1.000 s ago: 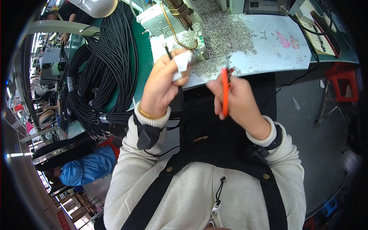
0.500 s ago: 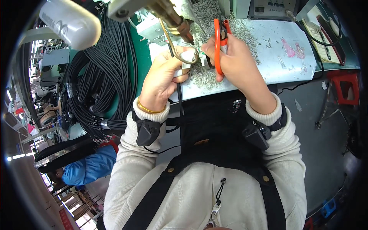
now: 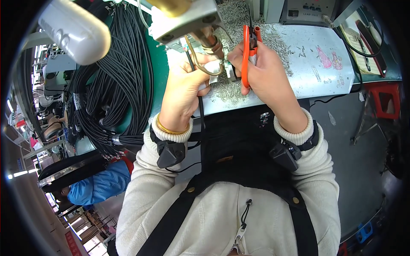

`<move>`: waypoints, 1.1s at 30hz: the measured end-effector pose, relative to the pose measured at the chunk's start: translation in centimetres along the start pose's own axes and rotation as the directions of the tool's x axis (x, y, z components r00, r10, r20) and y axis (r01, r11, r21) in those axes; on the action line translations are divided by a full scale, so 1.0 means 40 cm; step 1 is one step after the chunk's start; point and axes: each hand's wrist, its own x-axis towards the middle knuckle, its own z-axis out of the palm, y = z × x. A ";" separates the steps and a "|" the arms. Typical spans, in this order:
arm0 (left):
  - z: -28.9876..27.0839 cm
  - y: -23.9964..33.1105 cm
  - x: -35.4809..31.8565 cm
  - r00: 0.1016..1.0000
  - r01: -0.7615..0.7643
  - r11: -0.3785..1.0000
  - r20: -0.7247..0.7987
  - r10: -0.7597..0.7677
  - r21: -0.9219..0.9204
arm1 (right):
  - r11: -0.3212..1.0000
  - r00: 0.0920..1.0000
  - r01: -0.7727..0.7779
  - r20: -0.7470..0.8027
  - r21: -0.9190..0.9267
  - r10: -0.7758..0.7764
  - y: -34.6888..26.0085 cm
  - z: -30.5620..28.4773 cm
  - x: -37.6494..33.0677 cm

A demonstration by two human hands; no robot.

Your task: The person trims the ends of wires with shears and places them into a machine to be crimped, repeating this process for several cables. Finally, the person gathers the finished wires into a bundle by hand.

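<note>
My left hand (image 3: pixel 183 87) is closed around a black cable (image 3: pixel 202 113), which hangs down past the work surface's front edge. Its fingertips are under a curved brass tube (image 3: pixel 201 67) and partly hidden by it. Close above them is the copper-coloured tip (image 3: pixel 217 50) of a machine head (image 3: pixel 188 21). In my right hand (image 3: pixel 268 70) is a pair of orange-handled pliers (image 3: pixel 245 55), jaws pointing away from me. The thumb and forefinger of that hand reach a small metal fixture (image 3: pixel 231 71) beneath the tip. What they touch there is too small to make out.
Many short silvery pieces (image 3: pixel 277 45) litter the white sheet (image 3: pixel 303 79). Coiled black cables (image 3: pixel 113 81) lie at the left, beside a white cylindrical object (image 3: pixel 74 32). A control box (image 3: pixel 308 12) stands at the back right; a red stool (image 3: pixel 386 100) is at the right.
The machine head has come down toward my hands, its grey block now showing more. My left hand has shifted slightly right. The right hand with the pliers has barely moved.
</note>
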 end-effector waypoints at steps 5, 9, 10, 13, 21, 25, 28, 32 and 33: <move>-0.002 0.004 -0.010 0.999 -0.015 1.000 0.036 0.015 -0.011 | 0.999 0.999 0.040 -0.005 -0.012 -0.040 0.005 0.003 -0.010; -0.001 0.002 -0.053 0.991 0.074 0.975 0.121 -0.049 -0.208 | 0.999 0.999 0.050 0.014 0.022 -0.050 0.004 0.001 -0.045; 0.003 -0.001 -0.069 0.994 0.060 0.982 0.097 -0.044 -0.179 | 0.998 0.999 0.037 0.025 0.043 -0.038 0.002 0.002 -0.058; 0.012 -0.012 -0.116 0.998 0.035 0.992 0.047 -0.030 -0.120 | 0.995 0.998 0.024 0.060 0.101 -0.030 0.008 0.007 -0.088; 0.024 -0.046 -0.186 0.979 -0.199 0.980 -0.050 0.200 0.023 | 0.917 0.983 -0.113 0.179 0.382 0.046 0.013 0.028 -0.155; 0.015 -0.044 -0.199 0.987 -0.161 0.987 -0.021 0.161 -0.001 | 0.852 0.967 -0.208 0.231 0.479 0.107 0.017 0.031 -0.169; 0.014 -0.040 -0.200 0.994 -0.104 0.995 -0.019 0.104 -0.005 | 0.906 0.984 -0.131 0.163 0.402 0.070 0.014 0.039 -0.176; 0.035 -0.045 -0.189 0.947 -0.274 0.943 -0.117 0.299 0.189 | 0.967 0.997 0.036 0.063 0.253 -0.053 0.018 0.047 -0.181; 0.034 -0.044 -0.185 0.947 -0.275 0.943 -0.115 0.299 0.189 | 0.975 0.997 0.058 0.040 0.215 -0.068 0.022 0.046 -0.180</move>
